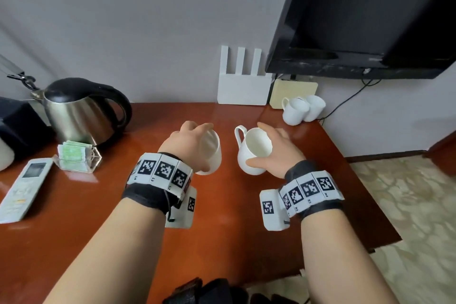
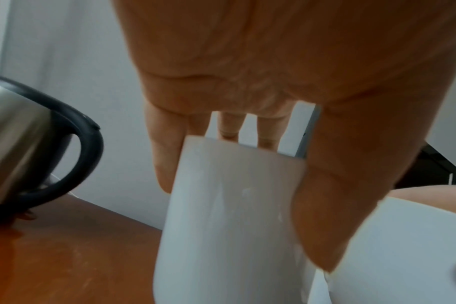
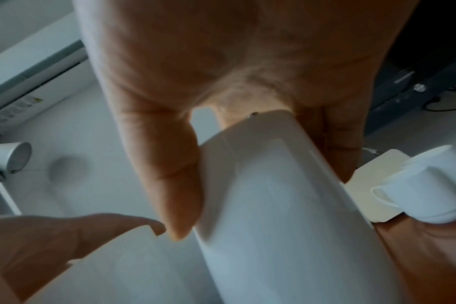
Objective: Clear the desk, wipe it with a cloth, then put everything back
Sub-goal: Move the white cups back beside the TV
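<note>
Over the middle of the red-brown desk each hand carries a white mug. My left hand grips the left mug round its body, thumb on one side and fingers on the other, as the left wrist view shows on the mug. My right hand holds the right mug the same way, its handle pointing left and its mouth tilted toward me; the right wrist view shows this mug. The two mugs are side by side, close together. No cloth is in view.
A steel kettle stands at the left, with a sachet holder and a white remote nearer me. Two more white mugs, a white router and a cream box sit by the wall under a black TV. The desk's right edge drops to floor.
</note>
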